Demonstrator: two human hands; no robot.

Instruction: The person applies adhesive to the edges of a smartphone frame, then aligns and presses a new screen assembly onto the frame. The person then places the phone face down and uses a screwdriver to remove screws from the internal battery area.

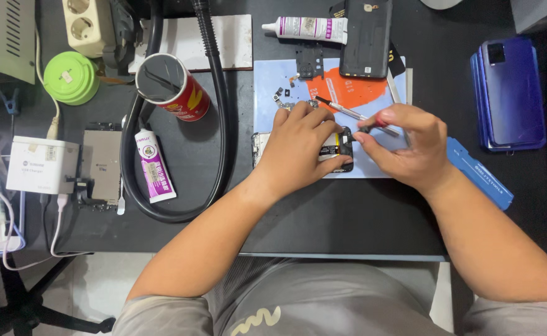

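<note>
Black opened phone mostly hidden under left hand pinning it, right hand gripping red-handled screwdriver

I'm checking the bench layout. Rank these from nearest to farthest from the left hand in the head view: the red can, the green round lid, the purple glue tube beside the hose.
Measured from the left hand:
1. Red can, up and to its left, inside the hose loop.
2. Purple glue tube, level with the hand, further left.
3. Green round lid, far left, at the back.
The can and tube are nearly equal, too close to rank firmly.
</note>
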